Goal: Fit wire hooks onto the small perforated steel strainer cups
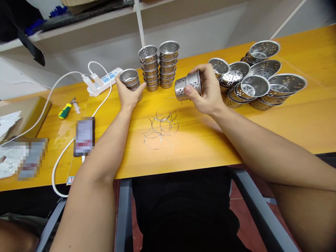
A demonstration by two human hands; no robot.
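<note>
My left hand is wrapped round a short stack of perforated metal cups that stands upright on the table. Tilted on their side above the tabletop, two nested perforated metal cups are gripped by my right hand. Between the hands, farther back, rise two tall stacks of the same cups, a left stack and a right stack. Several thin curved wires lie loose on the wood between my forearms. To the right of my right hand, more perforated cups stand in a cluster of nested piles.
A white power strip with plugged-in cables lies at the back left. Nearby are a green and yellow screwdriver, a phone and a cardboard box. A shelf overhangs the back of the yellow table.
</note>
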